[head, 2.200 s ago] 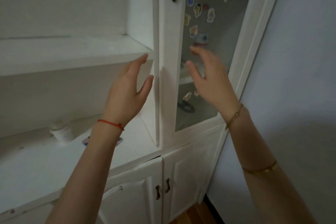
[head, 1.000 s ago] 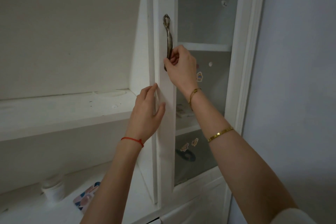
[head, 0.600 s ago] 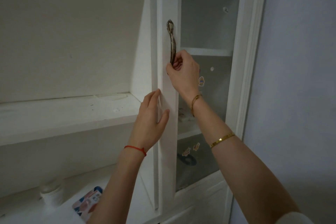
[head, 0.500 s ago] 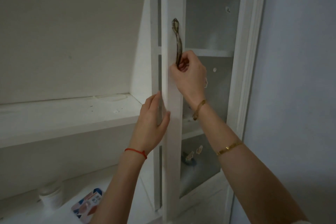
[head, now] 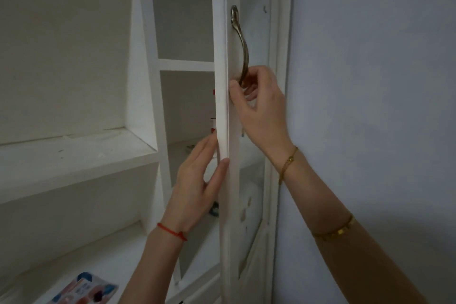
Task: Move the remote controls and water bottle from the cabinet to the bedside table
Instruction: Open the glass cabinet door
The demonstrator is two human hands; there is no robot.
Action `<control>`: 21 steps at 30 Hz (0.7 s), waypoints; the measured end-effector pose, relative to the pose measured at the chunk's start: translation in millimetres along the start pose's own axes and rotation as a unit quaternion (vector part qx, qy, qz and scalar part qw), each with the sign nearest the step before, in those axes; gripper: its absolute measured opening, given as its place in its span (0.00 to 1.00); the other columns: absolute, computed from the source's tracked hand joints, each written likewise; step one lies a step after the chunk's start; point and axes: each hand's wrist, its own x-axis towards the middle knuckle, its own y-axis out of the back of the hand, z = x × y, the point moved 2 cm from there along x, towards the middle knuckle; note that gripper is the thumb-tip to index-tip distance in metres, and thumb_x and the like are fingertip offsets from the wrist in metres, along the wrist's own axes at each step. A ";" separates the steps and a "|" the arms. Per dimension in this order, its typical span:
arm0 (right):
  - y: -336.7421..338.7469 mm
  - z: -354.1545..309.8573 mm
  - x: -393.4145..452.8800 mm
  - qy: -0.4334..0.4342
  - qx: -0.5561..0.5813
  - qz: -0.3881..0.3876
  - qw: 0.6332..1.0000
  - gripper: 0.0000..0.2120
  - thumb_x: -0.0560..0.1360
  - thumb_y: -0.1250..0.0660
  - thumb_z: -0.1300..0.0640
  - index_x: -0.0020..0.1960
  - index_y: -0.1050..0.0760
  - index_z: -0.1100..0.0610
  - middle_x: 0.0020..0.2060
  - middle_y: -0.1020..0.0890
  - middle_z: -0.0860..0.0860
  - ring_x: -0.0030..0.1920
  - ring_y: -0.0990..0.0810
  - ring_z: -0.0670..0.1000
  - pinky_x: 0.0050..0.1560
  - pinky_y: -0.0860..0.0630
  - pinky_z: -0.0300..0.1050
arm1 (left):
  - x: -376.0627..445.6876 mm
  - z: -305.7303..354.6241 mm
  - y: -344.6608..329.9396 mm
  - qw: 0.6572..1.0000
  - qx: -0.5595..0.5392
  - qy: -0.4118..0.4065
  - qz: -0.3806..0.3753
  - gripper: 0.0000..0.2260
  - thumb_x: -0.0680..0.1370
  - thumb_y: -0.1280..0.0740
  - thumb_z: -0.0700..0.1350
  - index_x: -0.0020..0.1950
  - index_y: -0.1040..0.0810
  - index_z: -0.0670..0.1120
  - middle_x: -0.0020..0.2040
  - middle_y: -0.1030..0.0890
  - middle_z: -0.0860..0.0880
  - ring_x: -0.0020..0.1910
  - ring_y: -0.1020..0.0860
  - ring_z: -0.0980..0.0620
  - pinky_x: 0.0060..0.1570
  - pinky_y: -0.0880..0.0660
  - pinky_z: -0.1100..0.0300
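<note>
White-painted wood fills nearly the whole view: a tall cabinet [head: 148, 81] with open shelves at nine o'clock and a narrow glazed door [head: 225, 180] standing almost edge-on to the camera through the centre. The right hand [head: 259, 108], just past centre toward two o'clock, has its fingers curled around the lower end of the door's curved metal handle [head: 240, 39], the thumb pressed against the door's front edge; a thin gold bracelet [head: 286, 165] sits at that wrist and a second gold band [head: 333, 231] lies further down the forearm toward four o'clock. The left hand [head: 197, 185], just below centre toward six o'clock, lies against the door's edge with its fingers loosely spread and straight, the thumb on the near face and the others reaching behind the edge, gripping nothing but the wood itself; a red string [head: 171, 231] circles its wrist. Through the gap between door and frame, the compartment behind shows an upper shelf board [head: 185, 64] at twelve o'clock and, lower down beside the door's edge, a small sliver of something with red and dark marks [head: 212, 121], too hidden to tell whether it is the water bottle or a remote control. A dark rounded item [head: 215, 210] peeks out just right of the left palm, unclear as well. At seven o'clock, on the open lower shelf [head: 123, 254], lies a flat colourful packet [head: 86, 289] in blue, pink and white. A plain grey-blue wall [head: 370, 81] takes up the side toward three o'clock.
</note>
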 end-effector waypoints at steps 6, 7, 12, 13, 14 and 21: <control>35.3 -0.8 -18.0 -0.025 -0.081 -0.053 0.995 0.27 0.75 0.33 0.41 0.67 0.33 0.55 0.57 0.27 0.49 0.56 0.25 0.47 0.57 0.24 0.44 | -0.8 15.8 -24.2 0.998 -0.054 -0.010 -0.008 0.22 0.79 0.34 0.41 0.73 0.32 0.43 0.71 0.28 0.49 0.71 0.31 0.56 0.70 0.33 0.54; 41.0 -0.3 -20.0 -0.029 -0.094 -0.059 0.993 0.31 0.75 0.33 0.40 0.71 0.35 0.55 0.60 0.28 0.49 0.58 0.26 0.47 0.59 0.24 0.46 | -0.2 18.1 -28.0 0.998 -0.063 -0.007 -0.009 0.23 0.79 0.33 0.42 0.73 0.32 0.42 0.71 0.28 0.49 0.71 0.32 0.57 0.70 0.34 0.57; 72.2 5.3 -27.5 -0.045 -0.141 -0.051 0.988 0.39 0.77 0.37 0.40 0.80 0.49 0.54 0.73 0.35 0.50 0.71 0.32 0.49 0.67 0.27 0.53 | 4.6 34.1 -50.5 0.995 -0.092 -0.041 -0.021 0.24 0.77 0.32 0.42 0.72 0.31 0.41 0.70 0.29 0.48 0.71 0.33 0.60 0.67 0.37 0.71; 79.0 5.6 -28.9 -0.042 -0.154 -0.047 0.986 0.39 0.77 0.37 0.40 0.80 0.51 0.54 0.75 0.36 0.50 0.72 0.33 0.50 0.69 0.28 0.54 | 5.9 36.7 -55.8 0.994 -0.099 -0.048 -0.025 0.25 0.77 0.31 0.42 0.73 0.32 0.41 0.70 0.29 0.48 0.71 0.33 0.61 0.67 0.37 0.71; 85.9 5.6 -30.3 -0.038 -0.168 -0.042 0.984 0.39 0.78 0.38 0.41 0.80 0.52 0.55 0.76 0.38 0.51 0.73 0.35 0.50 0.70 0.30 0.54 | 7.2 38.8 -61.2 0.992 -0.106 -0.054 -0.030 0.25 0.77 0.31 0.42 0.73 0.33 0.42 0.71 0.30 0.48 0.72 0.34 0.61 0.67 0.37 0.71; 126.9 13.1 -34.4 0.006 -0.300 -0.019 0.954 0.32 0.82 0.41 0.47 0.79 0.47 0.59 0.78 0.41 0.52 0.77 0.42 0.51 0.77 0.42 0.48 | 15.7 52.5 -101.4 0.983 -0.156 -0.076 -0.061 0.29 0.77 0.31 0.44 0.76 0.37 0.45 0.77 0.37 0.50 0.76 0.39 0.58 0.74 0.39 0.59</control>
